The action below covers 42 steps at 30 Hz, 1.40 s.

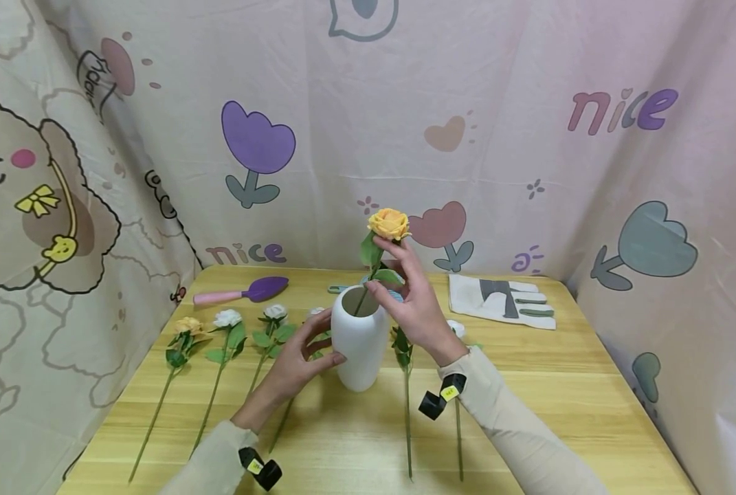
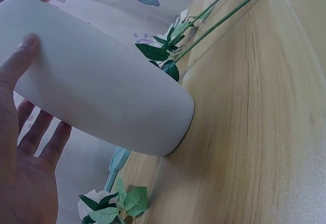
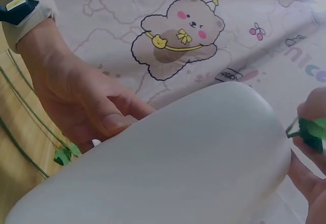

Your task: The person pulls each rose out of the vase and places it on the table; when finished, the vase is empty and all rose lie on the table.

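Observation:
A white vase (image 1: 360,350) stands upright on the table, its mouth facing up. My left hand (image 1: 299,364) holds it from the left side, thumb on the near wall and fingers around the back, as the left wrist view also shows. Above the mouth, my right hand (image 1: 420,306) pinches a yellow rose (image 1: 389,224) by its leafy stem. The bloom points up, and the stem's lower part reaches down inside the vase, where its end is hidden. In the right wrist view, green leaves (image 3: 313,128) show between the right fingers at the vase's rim.
Left of the vase lie another yellow rose (image 1: 188,326) and several white ones, including a white rose (image 1: 227,318). Two more stems lie to the right. Farther back are a purple trowel (image 1: 267,289), a partly hidden blue tool (image 1: 338,289) and white-grey gloves (image 1: 497,300). A printed curtain (image 1: 355,137) encloses the table.

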Motion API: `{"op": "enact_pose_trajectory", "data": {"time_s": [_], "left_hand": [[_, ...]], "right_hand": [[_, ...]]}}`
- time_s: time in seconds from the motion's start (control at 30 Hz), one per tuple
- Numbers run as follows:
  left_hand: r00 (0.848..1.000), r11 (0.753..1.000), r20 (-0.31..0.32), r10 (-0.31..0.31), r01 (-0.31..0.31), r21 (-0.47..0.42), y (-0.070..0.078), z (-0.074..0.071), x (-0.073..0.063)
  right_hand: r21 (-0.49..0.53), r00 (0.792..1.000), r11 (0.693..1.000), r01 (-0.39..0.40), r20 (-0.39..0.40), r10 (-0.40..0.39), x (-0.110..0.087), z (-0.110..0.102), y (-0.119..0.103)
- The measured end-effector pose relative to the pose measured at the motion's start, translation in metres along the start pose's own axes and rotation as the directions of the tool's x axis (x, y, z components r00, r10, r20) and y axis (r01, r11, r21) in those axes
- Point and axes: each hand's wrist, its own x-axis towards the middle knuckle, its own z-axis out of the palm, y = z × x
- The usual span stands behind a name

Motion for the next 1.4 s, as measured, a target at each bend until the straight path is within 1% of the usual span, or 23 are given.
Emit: {"op": "enact_pose_trajectory", "data": {"time_s": [0.13, 0.4, 0.57, 0.8, 0.93, 1.1, 1.27, 1.4], "left_hand": [[1.000, 1.000, 0.000, -0.005, 0.005, -0.001, -0.0005, 0.0002, -0.0001], [1.000, 1.000, -0.001, 0.008, -0.008, -0.010, -0.0017, 0.0009, 0.0004], [1.000, 1.000, -0.003, 0.015, -0.015, -0.003, -0.0041, 0.0009, 0.0003], [1.000, 1.000, -0.010, -0.008, 0.008, 0.001, -0.0039, 0.0011, 0.0007], [1.000, 1.000, -0.011, 0.002, -0.002, -0.006, -0.0045, 0.0013, 0.0005], [1.000, 1.000, -0.012, 0.020, -0.021, -0.005, -0.0055, 0.0013, 0.0004], [1.000, 1.000, -0.012, 0.006, -0.006, -0.013, -0.0040, 0.0015, 0.0010], [1.000, 1.000, -0.010, 0.004, -0.004, -0.018, -0.0030, 0.0014, 0.0010]], "right_hand": [[0.016, 0.999, 1.000, 0.003, -0.035, -0.002, 0.0010, -0.0003, 0.0009], [0.064, 0.998, 0.997, 0.035, -0.060, -0.032, 0.0019, -0.0001, 0.0009], [0.072, 0.995, 0.996, 0.051, -0.085, -0.045, 0.0032, -0.0004, 0.0002], [0.073, 0.997, 0.997, 0.028, -0.070, -0.022, 0.0047, -0.0040, -0.0017], [0.095, 0.996, 0.995, 0.041, -0.084, -0.033, 0.0052, -0.0045, -0.0006], [0.122, 0.991, 0.991, 0.057, -0.128, -0.041, 0.0056, -0.0041, 0.0008], [0.141, 0.979, 0.988, 0.066, -0.199, -0.037, 0.0066, -0.0055, -0.0014], [0.178, 0.972, 0.980, 0.084, -0.231, -0.041, 0.0100, -0.0078, -0.0033]]}}
